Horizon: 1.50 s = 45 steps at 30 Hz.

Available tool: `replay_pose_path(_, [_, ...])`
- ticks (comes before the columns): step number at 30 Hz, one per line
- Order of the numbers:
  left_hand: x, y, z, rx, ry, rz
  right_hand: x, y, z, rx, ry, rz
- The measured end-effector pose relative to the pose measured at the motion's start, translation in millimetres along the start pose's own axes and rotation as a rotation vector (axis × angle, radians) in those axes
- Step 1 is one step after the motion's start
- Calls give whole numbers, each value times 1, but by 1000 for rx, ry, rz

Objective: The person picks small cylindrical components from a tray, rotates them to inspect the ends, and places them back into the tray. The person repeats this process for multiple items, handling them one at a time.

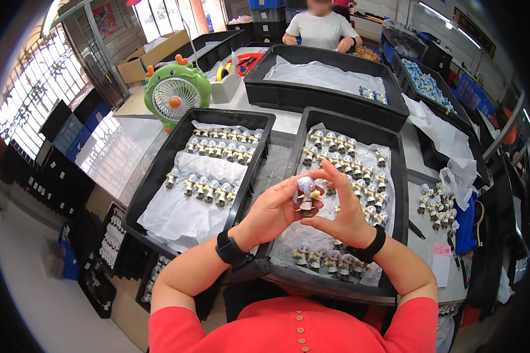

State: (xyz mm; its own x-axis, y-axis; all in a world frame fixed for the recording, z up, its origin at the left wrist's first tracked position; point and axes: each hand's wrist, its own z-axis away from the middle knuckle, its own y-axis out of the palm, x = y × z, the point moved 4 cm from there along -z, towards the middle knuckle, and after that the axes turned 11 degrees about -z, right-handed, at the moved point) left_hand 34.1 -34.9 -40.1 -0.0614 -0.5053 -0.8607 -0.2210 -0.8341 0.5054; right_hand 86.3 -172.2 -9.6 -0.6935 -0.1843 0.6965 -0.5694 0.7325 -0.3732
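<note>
Over the right-hand tray [401, 194] I hold one small figurine [305, 194] upright, with pale lilac hair, a white and yellow body and a dark base. My left hand [271, 207] is closed on its left side. My right hand [348, 213] curves round the other side, thumb by the base and fingers by the head; their exact contact is partly hidden. Similar figurines [333, 262] lie in rows on white paper below my hands. The left-hand tray [136, 203] holds more rows of figurines [209, 189] on paper. A dark band circles each wrist.
A green fan [177, 94] stands behind the left tray. Farther back is a large black tray [330, 91] with paper, a person [321, 32] behind it. At right are loose figurines [437, 207], a pen [417, 229] and a blue bin [467, 229].
</note>
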Motion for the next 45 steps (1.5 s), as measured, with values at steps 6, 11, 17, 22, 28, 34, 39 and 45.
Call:
replay_pose_path(6, [1,-1,-1,50,-3,28,-3,-1,-3,18,-19,-45])
replay_pose_path(11, [-2,5,3,-30,12,-110,-3,1,0,-15,-55,31])
replay_pose_path(17, [-6,5,5,-101,103,-354,1,4,-1,1,-168,118])
replay_pose_path(22, [-3,8,6,-70,157,-466,-2,6,0,0,-197,168])
replay_pose_path(28, [-13,12,9,108,-67,-142,-4,4,-3,109,101,-189])
replay_pose_path(34, [-10,5,2,214,-68,17,-20,3,0,152,159,-308])
replay_pose_path(39, [-21,8,4,178,-132,-175,-23,8,8,171,166,-279])
replay_pose_path(45, [-91,-43,33,-151,-42,-599,-16,-9,5,98,239,-267])
